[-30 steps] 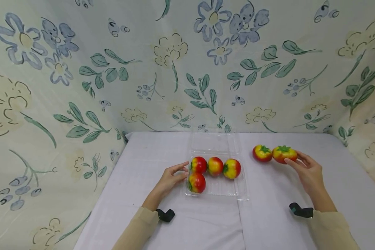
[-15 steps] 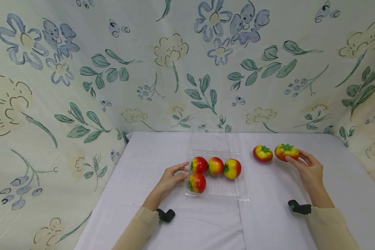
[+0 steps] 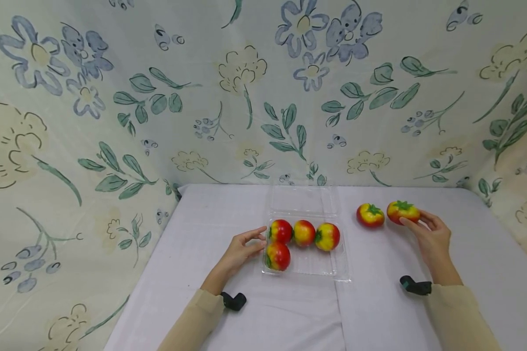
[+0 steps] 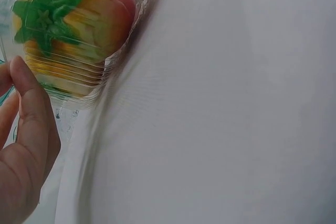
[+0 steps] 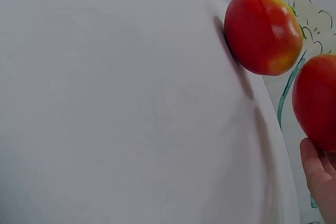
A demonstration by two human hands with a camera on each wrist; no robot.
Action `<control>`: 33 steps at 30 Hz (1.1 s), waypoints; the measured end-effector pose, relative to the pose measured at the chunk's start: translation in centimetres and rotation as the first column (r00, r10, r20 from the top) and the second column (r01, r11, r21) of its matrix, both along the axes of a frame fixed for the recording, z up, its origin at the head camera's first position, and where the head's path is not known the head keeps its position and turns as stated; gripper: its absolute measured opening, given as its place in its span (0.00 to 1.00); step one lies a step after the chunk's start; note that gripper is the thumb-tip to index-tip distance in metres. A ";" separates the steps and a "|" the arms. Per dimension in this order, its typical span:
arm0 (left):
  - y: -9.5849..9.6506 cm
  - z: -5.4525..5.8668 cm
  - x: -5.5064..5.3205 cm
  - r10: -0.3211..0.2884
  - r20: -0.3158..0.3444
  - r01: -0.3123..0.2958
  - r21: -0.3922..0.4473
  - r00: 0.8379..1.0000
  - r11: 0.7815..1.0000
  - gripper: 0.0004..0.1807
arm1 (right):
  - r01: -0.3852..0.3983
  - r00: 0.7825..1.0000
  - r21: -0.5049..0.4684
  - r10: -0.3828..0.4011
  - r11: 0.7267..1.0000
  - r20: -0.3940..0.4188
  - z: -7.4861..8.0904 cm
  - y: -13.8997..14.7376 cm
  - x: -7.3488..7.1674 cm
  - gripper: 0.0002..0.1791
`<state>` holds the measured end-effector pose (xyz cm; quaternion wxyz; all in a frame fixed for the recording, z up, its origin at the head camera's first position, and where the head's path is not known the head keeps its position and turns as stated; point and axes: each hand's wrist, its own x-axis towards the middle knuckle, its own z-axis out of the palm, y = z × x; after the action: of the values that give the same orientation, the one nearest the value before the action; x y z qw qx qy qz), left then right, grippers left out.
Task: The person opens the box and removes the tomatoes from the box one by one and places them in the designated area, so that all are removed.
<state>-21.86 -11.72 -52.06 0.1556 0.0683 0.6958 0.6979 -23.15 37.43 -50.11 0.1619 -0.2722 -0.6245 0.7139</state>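
Of the two hands, the right hand [image 3: 434, 240] pinches a red-and-yellow fruit [image 3: 402, 212] between thumb and fingers, the fruit sitting at its tips on the side toward the container, just beside a loose fruit [image 3: 370, 216] on the white-covered bench [image 3: 206, 214] and apart from it. The left hand [image 3: 240, 249], fingers relaxed and slightly bent, rests its tips at the near-left wall of the clear container [image 3: 311, 264], well apart from the held fruit. Inside that container, between the hands, sit four more fruits [image 3: 278, 256], three in the back row and one in front at the left.
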 end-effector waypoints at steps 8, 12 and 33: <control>0.0 0.0 0.0 0.005 0.010 -0.005 -0.004 1.000 1.000 0.26 | 0.044 0.999 -0.056 -0.043 0.997 0.030 -0.6 -0.1 -0.8 0.41; 0.0 -0.1 0.0 0.008 0.010 -0.008 -0.001 1.000 1.000 0.26 | 0.047 0.997 -0.061 -0.043 0.997 0.067 -0.9 0.1 -1.1 0.47; 0.1 0.0 0.0 0.005 0.003 -0.005 0.002 1.000 1.000 0.25 | 0.049 0.995 -0.103 -0.040 0.993 0.089 -1.4 0.6 -1.4 0.53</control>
<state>-21.83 -11.64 -52.06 0.1547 0.0657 0.6949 0.6992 -24.52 38.03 -51.53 0.1360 -0.3250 -0.5863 0.7295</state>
